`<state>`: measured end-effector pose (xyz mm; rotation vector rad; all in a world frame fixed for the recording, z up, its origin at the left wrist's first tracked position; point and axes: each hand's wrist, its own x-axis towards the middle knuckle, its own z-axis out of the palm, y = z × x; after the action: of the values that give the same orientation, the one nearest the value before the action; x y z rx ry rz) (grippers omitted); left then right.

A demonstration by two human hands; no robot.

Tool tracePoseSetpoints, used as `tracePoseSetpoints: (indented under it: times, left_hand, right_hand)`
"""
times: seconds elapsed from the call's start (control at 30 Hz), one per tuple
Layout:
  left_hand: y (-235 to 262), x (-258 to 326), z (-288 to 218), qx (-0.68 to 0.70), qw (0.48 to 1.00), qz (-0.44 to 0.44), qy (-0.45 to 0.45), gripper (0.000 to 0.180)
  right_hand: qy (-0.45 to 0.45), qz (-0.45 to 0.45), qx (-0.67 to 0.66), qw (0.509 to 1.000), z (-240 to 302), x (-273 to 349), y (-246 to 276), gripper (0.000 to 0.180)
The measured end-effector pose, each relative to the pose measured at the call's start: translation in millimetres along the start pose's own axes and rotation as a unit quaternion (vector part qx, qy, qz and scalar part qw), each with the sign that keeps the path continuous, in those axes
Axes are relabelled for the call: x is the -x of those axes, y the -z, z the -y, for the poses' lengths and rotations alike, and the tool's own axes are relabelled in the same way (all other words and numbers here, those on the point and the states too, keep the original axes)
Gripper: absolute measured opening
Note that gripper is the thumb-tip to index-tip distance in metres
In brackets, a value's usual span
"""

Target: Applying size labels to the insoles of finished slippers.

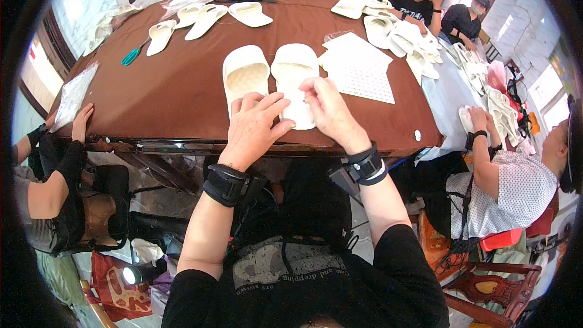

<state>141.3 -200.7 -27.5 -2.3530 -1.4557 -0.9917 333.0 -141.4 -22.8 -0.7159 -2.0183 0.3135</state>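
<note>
Two white slide slippers lie side by side in front of me on a brown cloth, toes pointing away. Across the heel of the left slipper point(246, 71) rests my left hand point(256, 123), palm down, fingers stretched out and thumb reaching to the right slipper point(294, 61). My right hand point(327, 108) is over the right edge of that right slipper, thumb and forefinger pinched together above its footbed. Whatever is between those fingertips is too small to make out. White sheets printed with small marks point(370, 87) lie just right of the slippers.
More white slippers point(206, 21) and teal-handled scissors point(131, 56) lie farther back on the brown tablecloth point(170, 94). A slipper pile point(404, 37) stands at the right. People sit on both sides, one person's hand point(82, 123) at the left edge. A wooden chair point(495, 294) stands lower right.
</note>
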Motion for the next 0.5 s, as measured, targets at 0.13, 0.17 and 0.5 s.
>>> tracePoseSetpoints:
  times: [0.13, 0.17, 0.5]
  left_hand:
    - [-0.5, -0.2, -0.5, 0.003, 1.000, 0.000, 0.001, 0.042]
    - [-0.8, -0.3, -0.8, 0.003, 1.000, 0.000, 0.001, 0.042]
    - [0.2, -2.1, 2.1, 0.004, 1.000, 0.016, 0.012, 0.042]
  right_hand:
    - [-0.006, 0.093, 0.016, 0.996, -0.7, -19.5, 13.7, 0.017]
    - [-0.006, 0.093, 0.016, 0.996, -1.6, -24.5, 14.7, 0.017]
    - [0.063, 0.235, 0.090, 0.966, -11.3, -49.1, 0.6, 0.011]
